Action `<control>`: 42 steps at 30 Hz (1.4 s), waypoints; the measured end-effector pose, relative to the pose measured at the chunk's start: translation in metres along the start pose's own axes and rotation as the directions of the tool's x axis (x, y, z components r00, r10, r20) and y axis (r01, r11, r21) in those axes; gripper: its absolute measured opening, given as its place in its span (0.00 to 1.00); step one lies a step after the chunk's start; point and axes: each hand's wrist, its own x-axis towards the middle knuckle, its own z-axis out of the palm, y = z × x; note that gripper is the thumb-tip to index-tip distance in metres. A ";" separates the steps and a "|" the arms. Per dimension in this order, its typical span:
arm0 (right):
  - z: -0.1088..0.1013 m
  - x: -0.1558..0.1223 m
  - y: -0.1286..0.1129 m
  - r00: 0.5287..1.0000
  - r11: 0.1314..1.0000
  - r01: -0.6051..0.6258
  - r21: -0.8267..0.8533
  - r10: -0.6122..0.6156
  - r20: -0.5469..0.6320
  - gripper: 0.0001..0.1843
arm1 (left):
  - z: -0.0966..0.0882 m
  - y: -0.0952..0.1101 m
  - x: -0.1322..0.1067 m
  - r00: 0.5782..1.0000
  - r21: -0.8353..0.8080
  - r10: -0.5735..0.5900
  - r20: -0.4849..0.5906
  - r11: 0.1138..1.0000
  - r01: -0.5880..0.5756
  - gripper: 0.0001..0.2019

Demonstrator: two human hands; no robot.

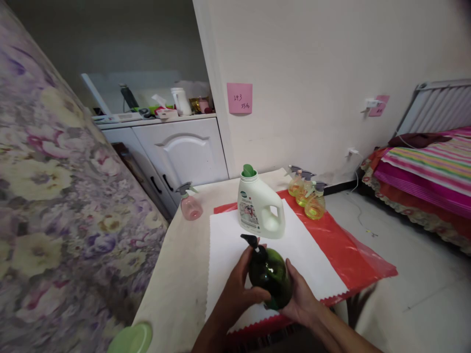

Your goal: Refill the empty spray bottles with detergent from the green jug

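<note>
A dark green pump bottle [271, 274] with a black pump head is held between my two hands, tilted, over the white sheet [228, 255]. My left hand [245, 287] wraps the bottle's left side, thumb across its front and fingers up by the collar. Along the lower right side, my right hand [297, 296] cups it; some of those fingers are hidden behind the bottle. Just beyond stands a white detergent jug [257, 208] with its handle to the right. A green piece [248, 170] sits in its open neck.
A pink spray bottle [191, 208] stands at the table's back left. Several spray bottles with yellow liquid [315, 205] line the right side on red plastic film [342, 247]. A light green round item [132, 338] lies front left. Floral curtain [55, 206] hangs at left.
</note>
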 end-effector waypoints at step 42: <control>-0.008 0.013 0.004 0.762 0.167 0.143 -0.976 -0.648 0.001 0.58 | -0.019 -0.076 0.000 0.983 0.778 0.122 -0.137 0.627 0.030 0.37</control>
